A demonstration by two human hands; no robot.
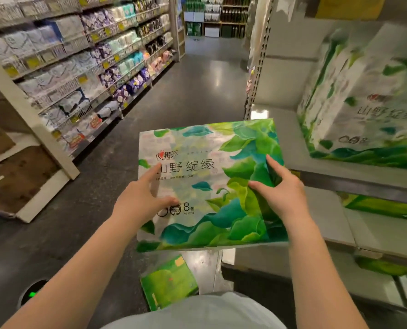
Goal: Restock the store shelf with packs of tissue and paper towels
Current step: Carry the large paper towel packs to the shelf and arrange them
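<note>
Pale garment (197, 312) at the frame's bottom edge, forearms reaching out over it; left hand (140, 198) lies spread on the printed face of the green leaf-print tissue pack (209, 184), forefinger straight, thumb out, while the right hand (285, 193) pinches the wrapper near the pack's right side, likely to steady and swing it toward the shelf. Pack is held flat in the air just off the corner of the grey shelf (328, 176). That shelf carries one matching pack (364, 103) standing upright, more green packs show on the lower tiers, and a smaller green pack (169, 283) lies on the floor below.
</note>
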